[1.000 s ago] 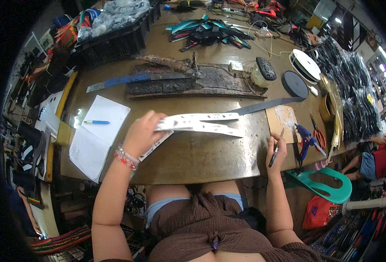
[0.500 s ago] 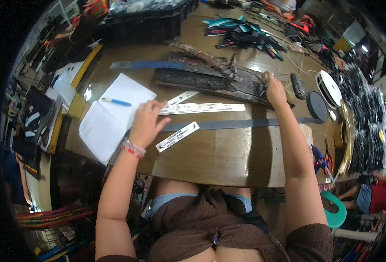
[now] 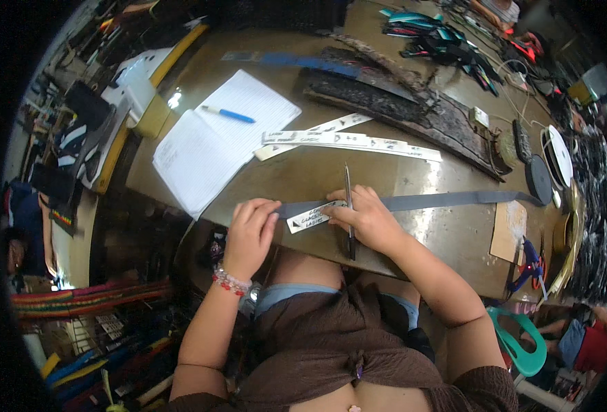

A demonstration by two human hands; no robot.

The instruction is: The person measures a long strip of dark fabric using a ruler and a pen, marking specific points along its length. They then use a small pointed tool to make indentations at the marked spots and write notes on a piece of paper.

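Observation:
A dark grey elastic-like strap point(image 3: 448, 200) runs across the near part of the table from a roll point(image 3: 538, 180) at the right. My left hand point(image 3: 250, 232), with bracelets at the wrist, pinches the strap's free end between thumb and fingers. My right hand point(image 3: 371, 218) holds a slim dark pen point(image 3: 351, 246), its thin silver end pointing away from me. Fingers of that hand also rest on a white marked strip point(image 3: 309, 219), which lies slanted over the strap. Part of the strip is hidden under them. Several more white marked strips point(image 3: 358, 139) lie overlapping farther back.
An open lined notebook point(image 3: 211, 161) with a blue pen point(image 3: 231, 115) is at left. Behind the strips lie a long, worn dark board point(image 3: 379, 110) and a blue ruler-like strip point(image 3: 276, 60). At right are a white spool point(image 3: 557, 154), a blue glue gun point(image 3: 527, 268) and a teal stool point(image 3: 520, 340).
My right hand came back from the dark board to the strap and now holds a pen. My left hand moved nearer and took the strap's end. The view shifted.

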